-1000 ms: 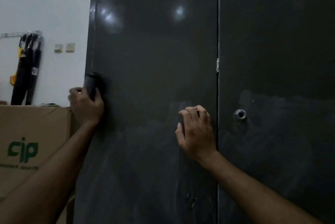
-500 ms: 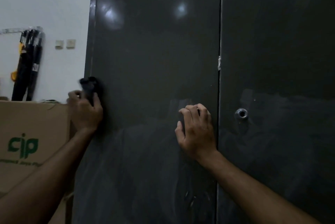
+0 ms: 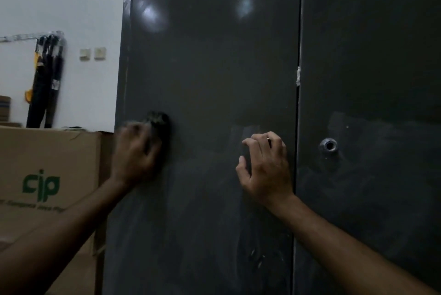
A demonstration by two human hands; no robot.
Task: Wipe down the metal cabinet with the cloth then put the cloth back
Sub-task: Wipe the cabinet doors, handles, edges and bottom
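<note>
A tall dark grey metal cabinet (image 3: 214,68) with two doors fills most of the view. My left hand (image 3: 136,154), blurred by motion, presses a dark bunched cloth (image 3: 158,119) against the left door, a little in from its left edge. My right hand (image 3: 265,168) rests on the same door near the centre seam, fingers bent and fingertips on the metal, holding nothing. A round keyhole fitting (image 3: 329,146) sits on the right door. Streaky wipe marks show on the lower parts of both doors.
A brown cardboard box (image 3: 47,175) with green lettering stands against the cabinet's left side. Behind it, dark folded umbrellas (image 3: 45,79) hang on a white wall beside two wall switches (image 3: 93,53).
My left hand has slid the cloth to the right, from the door's left edge onto the door face. My right hand has stayed in place.
</note>
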